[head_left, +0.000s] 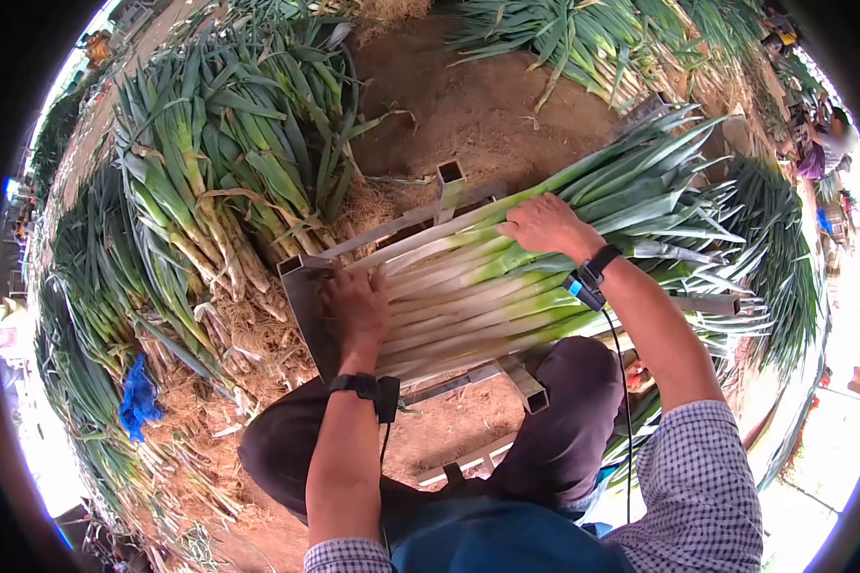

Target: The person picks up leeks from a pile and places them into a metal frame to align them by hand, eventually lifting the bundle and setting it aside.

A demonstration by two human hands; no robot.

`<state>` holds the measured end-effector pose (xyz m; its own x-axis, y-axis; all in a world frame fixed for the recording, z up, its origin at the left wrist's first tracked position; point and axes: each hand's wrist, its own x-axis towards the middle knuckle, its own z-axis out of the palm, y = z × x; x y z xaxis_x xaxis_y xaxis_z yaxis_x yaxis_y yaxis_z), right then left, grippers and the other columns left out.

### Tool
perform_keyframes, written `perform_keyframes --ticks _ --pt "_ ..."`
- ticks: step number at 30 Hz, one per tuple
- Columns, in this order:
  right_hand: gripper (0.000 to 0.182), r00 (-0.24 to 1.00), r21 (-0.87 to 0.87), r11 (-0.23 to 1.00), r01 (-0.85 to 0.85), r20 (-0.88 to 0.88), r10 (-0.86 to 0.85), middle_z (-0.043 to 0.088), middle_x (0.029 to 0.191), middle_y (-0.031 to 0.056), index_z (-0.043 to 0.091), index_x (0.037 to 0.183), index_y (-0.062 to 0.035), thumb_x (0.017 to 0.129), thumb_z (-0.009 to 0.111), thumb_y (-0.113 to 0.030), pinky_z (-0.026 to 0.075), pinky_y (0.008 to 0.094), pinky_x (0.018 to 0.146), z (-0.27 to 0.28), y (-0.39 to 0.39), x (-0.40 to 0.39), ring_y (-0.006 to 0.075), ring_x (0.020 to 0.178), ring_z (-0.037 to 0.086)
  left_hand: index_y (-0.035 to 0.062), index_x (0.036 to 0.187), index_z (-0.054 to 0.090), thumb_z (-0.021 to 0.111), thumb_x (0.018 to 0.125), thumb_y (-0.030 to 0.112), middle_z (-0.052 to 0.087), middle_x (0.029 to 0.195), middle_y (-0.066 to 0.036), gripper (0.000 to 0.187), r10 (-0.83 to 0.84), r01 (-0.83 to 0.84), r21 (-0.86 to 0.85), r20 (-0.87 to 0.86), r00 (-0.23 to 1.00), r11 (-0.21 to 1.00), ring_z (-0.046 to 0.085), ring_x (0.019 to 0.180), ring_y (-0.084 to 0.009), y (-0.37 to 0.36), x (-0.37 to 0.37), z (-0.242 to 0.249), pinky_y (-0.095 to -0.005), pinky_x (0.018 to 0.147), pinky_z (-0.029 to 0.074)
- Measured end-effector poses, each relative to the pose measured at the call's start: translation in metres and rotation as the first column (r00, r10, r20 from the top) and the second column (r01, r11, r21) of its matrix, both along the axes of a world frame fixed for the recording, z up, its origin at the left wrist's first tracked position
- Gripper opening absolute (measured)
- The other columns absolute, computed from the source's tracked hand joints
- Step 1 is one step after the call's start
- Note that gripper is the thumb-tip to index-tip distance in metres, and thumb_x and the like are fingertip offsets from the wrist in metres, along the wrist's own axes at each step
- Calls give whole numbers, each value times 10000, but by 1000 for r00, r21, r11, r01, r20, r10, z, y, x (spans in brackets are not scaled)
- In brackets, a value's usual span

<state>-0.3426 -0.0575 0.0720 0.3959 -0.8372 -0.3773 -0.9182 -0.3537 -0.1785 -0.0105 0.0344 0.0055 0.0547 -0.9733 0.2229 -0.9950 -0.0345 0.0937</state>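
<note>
A layer of leeks point(459, 296) lies side by side across a metal frame, white ends on the left and green leaves spread to the right. My left hand point(356, 306) rests on the white ends beside the frame's upright end plate point(306, 310); its fingers are bent and slightly apart. Farther right, my right hand point(548, 227) has its fingers curled round a leek at the far edge of the layer, where white turns to green. A band with a small device is on each wrist.
Bundled leeks point(220, 162) with roots are heaped at the left, beside a blue scrap point(139, 399). More leeks point(583, 38) lie at the back, and others point(774, 258) at the right. Square tube ends point(530, 387) stick out from the frame near my knees. Another person point(825, 148) is at the far right.
</note>
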Motion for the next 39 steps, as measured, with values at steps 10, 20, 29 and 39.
perform_keyframes --ticks 10,20,29,39 --pt "414 995 -161 987 -25 90 40 672 732 184 695 750 -39 925 554 -387 521 501 728 -5 3 -11 384 803 670 56 835 612 656 894 72 587 808 -138 75 -337 302 -154 -338 879 941 565 809 -361 -12 -30 -13 -467 800 444" --pt "88 592 -277 725 631 776 -218 661 861 125 704 965 -15 877 708 -23 546 375 664 72 230 -125 276 744 667 30 994 696 617 981 255 664 928 -205 239 -388 367 -167 -118 914 915 612 891 -401 -18 4 -47 -498 815 467" --pt "230 -686 548 -420 723 497 -531 652 719 45 671 879 -33 931 666 -257 526 259 488 -82 571 -280 135 557 617 -27 1016 672 532 1029 241 652 870 -257 303 -384 363 -128 -327 863 923 600 803 -445 -17 1 -47 -508 738 462" --pt "374 -578 684 43 728 647 -498 642 822 63 632 989 18 945 702 -348 580 317 617 -104 361 -284 176 648 650 -53 1096 660 470 1048 259 653 996 -315 369 -391 380 -89 -231 891 921 606 904 -486 -21 16 -59 -513 796 473"
